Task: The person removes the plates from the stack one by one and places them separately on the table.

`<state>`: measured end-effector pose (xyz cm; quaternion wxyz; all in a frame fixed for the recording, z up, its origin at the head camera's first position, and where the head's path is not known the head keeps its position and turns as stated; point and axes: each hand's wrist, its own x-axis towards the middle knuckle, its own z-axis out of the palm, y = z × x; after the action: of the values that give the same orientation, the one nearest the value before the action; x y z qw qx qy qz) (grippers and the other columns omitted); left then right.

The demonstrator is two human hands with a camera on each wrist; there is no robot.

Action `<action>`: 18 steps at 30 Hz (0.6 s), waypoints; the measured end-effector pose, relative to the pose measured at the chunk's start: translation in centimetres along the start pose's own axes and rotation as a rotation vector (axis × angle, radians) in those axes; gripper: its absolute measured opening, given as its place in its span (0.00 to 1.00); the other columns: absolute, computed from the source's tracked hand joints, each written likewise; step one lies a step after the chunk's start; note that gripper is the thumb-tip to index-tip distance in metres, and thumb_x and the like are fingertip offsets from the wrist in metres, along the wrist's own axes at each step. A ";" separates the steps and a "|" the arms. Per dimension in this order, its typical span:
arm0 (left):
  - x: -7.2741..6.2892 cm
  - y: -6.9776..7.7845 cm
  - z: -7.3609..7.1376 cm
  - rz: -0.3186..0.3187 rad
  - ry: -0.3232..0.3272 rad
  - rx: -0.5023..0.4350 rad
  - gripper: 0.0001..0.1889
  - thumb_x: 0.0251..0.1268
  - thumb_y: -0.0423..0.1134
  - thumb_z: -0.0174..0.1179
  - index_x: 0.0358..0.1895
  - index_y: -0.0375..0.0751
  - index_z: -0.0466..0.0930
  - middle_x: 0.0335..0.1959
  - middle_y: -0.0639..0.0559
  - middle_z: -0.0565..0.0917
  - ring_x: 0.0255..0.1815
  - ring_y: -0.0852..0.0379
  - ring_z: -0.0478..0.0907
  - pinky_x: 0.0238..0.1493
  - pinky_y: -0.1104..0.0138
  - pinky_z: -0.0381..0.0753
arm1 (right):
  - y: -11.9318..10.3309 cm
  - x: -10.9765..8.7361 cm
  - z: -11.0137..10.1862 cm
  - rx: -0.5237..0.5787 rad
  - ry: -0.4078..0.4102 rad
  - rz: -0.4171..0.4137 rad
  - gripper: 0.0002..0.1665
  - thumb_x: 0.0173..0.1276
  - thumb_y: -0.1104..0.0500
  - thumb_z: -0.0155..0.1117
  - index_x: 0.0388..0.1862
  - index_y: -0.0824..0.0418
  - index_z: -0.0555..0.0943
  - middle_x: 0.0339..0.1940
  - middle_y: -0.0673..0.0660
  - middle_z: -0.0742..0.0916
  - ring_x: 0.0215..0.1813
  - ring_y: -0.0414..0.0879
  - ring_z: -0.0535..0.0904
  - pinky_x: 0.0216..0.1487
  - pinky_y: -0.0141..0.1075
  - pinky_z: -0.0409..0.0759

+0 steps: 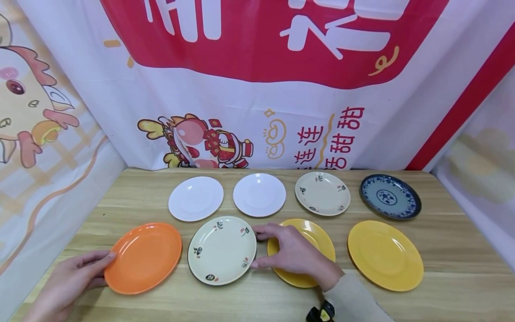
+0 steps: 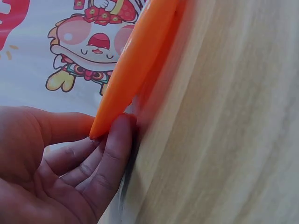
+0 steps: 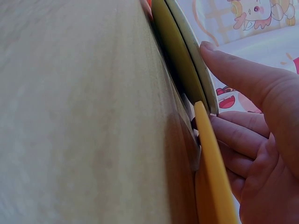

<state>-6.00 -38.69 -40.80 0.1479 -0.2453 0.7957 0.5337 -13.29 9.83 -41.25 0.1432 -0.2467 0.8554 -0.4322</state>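
Note:
My left hand (image 1: 70,279) grips the left edge of an orange plate (image 1: 143,258), thumb at its rim and fingers under it; in the left wrist view that plate (image 2: 135,70) is tilted. At the right rim of a cream plate (image 1: 222,250) with small dark and red motifs, my right hand (image 1: 291,250) rests with thumb and fingers spread. In the right wrist view its thumb touches the cream rim (image 3: 200,65), and an olive-yellow surface (image 3: 180,51) lies just beneath. Under the right hand is a yellow plate (image 1: 306,230), partly hidden.
Another yellow plate (image 1: 385,256) lies at right. Along the back stand two white plates, left (image 1: 196,198) and right (image 1: 259,195), a second motif plate (image 1: 322,193) and a blue patterned plate (image 1: 390,197). A printed cloth (image 1: 241,96) hangs behind the wooden table (image 1: 161,308).

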 end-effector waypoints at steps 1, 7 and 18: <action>0.0 0.0 0.0 0.000 0.008 0.012 0.35 0.83 0.50 0.60 0.74 0.19 0.70 0.42 0.67 0.89 0.39 0.65 0.91 0.46 0.65 0.94 | 0.0 0.0 0.0 -0.001 0.001 0.001 0.46 0.55 0.41 0.88 0.72 0.47 0.82 0.58 0.41 0.92 0.69 0.40 0.83 0.81 0.51 0.74; -0.1 0.1 0.2 -0.006 0.030 0.049 0.35 0.83 0.49 0.61 0.73 0.19 0.70 0.40 0.66 0.89 0.37 0.62 0.91 0.43 0.65 0.94 | 0.0 -0.1 0.0 -0.010 0.007 0.006 0.47 0.54 0.40 0.88 0.73 0.49 0.82 0.58 0.41 0.93 0.70 0.41 0.82 0.82 0.51 0.72; -0.2 0.1 0.1 -0.018 0.035 0.090 0.37 0.81 0.49 0.62 0.74 0.17 0.67 0.40 0.64 0.89 0.37 0.62 0.91 0.42 0.64 0.94 | 0.0 -0.1 0.0 -0.008 0.004 0.005 0.47 0.54 0.40 0.88 0.73 0.48 0.82 0.58 0.41 0.93 0.70 0.41 0.82 0.83 0.51 0.72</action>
<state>-5.87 -38.55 -40.63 0.1493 -0.2549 0.8191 0.4917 -13.23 9.86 -41.27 0.1413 -0.2444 0.8581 -0.4289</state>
